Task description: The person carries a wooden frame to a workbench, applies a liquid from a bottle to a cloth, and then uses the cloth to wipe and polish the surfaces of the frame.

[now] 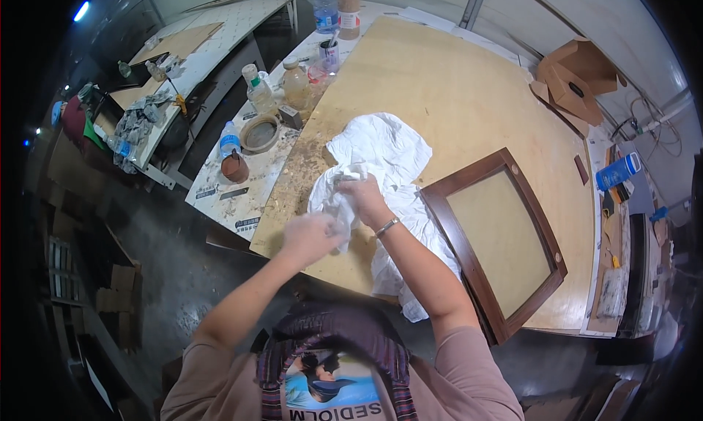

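Observation:
A bunched white cloth [381, 146] lies on the plywood board [432, 69], part of it gathered up and part trailing down over the near edge. My right hand [363, 198], with a metal bracelet at the wrist, is closed on a gathered fold of it. To the left, my left hand [313, 238] is beside the hanging end of the cloth and seems to touch it; motion smears its fingers. Just right of the cloth lies a dark brown wooden frame [538, 223] with a pale centre panel, its near corner reaching past the board's edge.
On the white table at left stand a brown cup [234, 168], a small water bottle [230, 139], a tape roll [261, 134] and jars [296, 84]. Two large bottles [348, 15] are at the back. An open cardboard box [578, 84] and blue canister [617, 172] sit right.

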{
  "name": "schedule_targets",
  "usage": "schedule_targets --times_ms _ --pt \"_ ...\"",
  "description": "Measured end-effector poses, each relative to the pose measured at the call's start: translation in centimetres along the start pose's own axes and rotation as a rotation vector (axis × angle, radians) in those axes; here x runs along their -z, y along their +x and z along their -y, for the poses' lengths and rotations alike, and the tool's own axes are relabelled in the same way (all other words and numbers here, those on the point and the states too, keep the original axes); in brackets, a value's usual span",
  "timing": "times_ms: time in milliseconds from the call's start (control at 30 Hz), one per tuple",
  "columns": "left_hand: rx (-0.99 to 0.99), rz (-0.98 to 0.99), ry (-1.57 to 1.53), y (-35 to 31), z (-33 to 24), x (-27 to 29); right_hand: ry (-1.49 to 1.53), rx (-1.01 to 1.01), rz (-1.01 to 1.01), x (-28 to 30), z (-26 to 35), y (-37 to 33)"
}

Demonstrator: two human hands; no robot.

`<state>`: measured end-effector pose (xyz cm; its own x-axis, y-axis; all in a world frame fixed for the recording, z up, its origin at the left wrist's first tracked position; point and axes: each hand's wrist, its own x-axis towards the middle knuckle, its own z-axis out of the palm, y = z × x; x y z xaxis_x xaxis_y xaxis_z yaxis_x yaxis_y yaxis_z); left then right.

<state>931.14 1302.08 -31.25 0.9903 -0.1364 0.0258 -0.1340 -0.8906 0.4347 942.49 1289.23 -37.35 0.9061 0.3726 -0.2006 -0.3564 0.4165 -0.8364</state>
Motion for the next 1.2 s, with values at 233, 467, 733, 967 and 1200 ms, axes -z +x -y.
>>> schedule_targets --times_ms 233,467,733,967,1200 --pt "0.205 -0.109 -0.393 3.3 2.5 2.4 -0.401 0.029 0.276 -0.4 2.0 -1.8" --pt "-0.024 -0.155 -0.309 4.9 1.5 4.3 -0.300 0.123 0.161 -1.2 2.8 -1.8" --pt "0.045 -0.136 -0.519 5.7 2.3 3.6 0.063 -0.011 0.437 -3.8 5.5 -3.7" --pt "-0.001 -0.002 -0.710 5.6 1.5 7.4 -0.904 0.157 0.374 5.1 6.9 -3.9" --pt "-0.189 0.182 -0.740 5.3 0.4 8.4 -0.727 0.124 0.555 1.3 3.2 -3.3"
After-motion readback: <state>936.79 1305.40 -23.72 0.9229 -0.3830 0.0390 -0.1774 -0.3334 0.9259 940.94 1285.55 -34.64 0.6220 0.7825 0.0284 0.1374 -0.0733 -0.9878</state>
